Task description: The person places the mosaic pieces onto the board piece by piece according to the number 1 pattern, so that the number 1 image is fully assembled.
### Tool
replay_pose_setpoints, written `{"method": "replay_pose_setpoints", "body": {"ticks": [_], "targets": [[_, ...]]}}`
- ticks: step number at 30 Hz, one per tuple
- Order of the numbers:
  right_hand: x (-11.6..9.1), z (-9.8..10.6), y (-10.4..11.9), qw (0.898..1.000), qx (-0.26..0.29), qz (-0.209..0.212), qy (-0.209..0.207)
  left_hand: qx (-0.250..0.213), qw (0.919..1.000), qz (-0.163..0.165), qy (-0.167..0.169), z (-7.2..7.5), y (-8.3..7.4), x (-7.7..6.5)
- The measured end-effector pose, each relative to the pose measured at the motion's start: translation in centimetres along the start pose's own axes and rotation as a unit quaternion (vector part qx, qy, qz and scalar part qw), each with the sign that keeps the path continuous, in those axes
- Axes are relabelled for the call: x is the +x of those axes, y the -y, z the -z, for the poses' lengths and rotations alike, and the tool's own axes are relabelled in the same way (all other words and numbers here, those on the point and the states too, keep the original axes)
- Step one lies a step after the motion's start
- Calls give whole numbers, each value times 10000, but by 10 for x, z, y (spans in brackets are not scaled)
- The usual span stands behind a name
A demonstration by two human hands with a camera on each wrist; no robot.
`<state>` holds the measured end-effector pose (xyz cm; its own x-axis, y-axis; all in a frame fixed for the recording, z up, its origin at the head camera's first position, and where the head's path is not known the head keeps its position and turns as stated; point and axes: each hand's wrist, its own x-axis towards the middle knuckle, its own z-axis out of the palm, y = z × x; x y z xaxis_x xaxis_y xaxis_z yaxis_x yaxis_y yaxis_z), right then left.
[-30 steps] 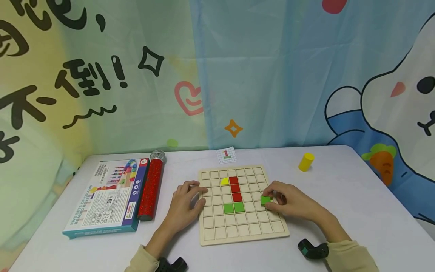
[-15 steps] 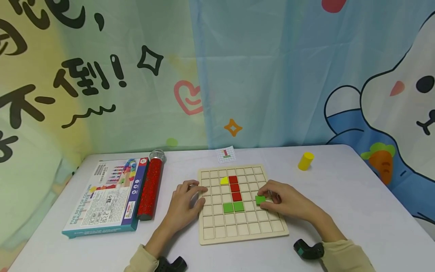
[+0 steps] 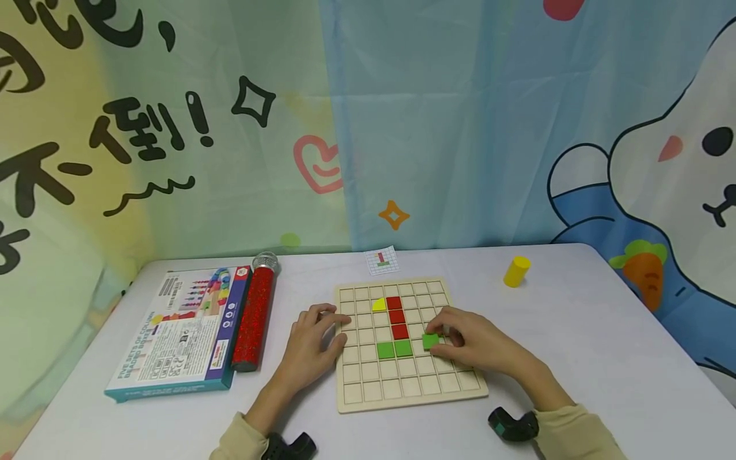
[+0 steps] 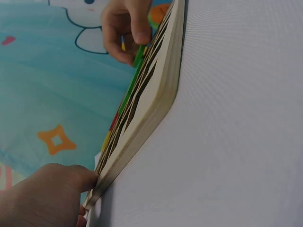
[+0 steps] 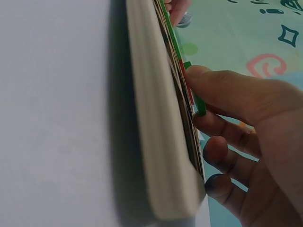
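The wooden grid board (image 3: 411,388) lies on the table, with three red tiles (image 3: 396,317) in a column, a yellow tile (image 3: 379,305) beside the top one, and two green tiles (image 3: 394,349) at the foot. Between thumb and forefinger my right hand (image 3: 474,340) pinches a loose green square tile (image 3: 430,342), held tilted close over the board, right of the placed green pair. Its other fingers hang curled in the right wrist view. My left hand (image 3: 313,342) rests at the board's left edge, forefinger reaching onto the rim, thumb (image 4: 78,177) against the edge.
A small pattern card (image 3: 382,260) lies behind the board. The yellow cylinder (image 3: 517,271) stands at the back right. On the left are a printed box (image 3: 178,329) and a red glittery microphone (image 3: 255,313). A printed curtain (image 3: 448,128) hangs behind the table (image 3: 621,345).
My right hand has carried the green tile leftward over the board, nearer the placed green tiles. My left hand has stayed at the board's edge.
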<state>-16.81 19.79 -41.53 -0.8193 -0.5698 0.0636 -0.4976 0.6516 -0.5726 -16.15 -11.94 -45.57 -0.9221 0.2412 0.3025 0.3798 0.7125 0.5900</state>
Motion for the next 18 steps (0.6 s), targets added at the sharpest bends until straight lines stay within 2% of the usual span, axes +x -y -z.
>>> {"method": "replay_pose_setpoints", "body": {"ticks": [12, 18], "targets": [[4, -6, 6, 9999, -95, 40, 84, 52, 9998, -113, -127, -1, 0, -1], [5, -9, 5, 9999, 4, 65, 89, -31, 10000, -46, -74, 0, -1, 0]]}}
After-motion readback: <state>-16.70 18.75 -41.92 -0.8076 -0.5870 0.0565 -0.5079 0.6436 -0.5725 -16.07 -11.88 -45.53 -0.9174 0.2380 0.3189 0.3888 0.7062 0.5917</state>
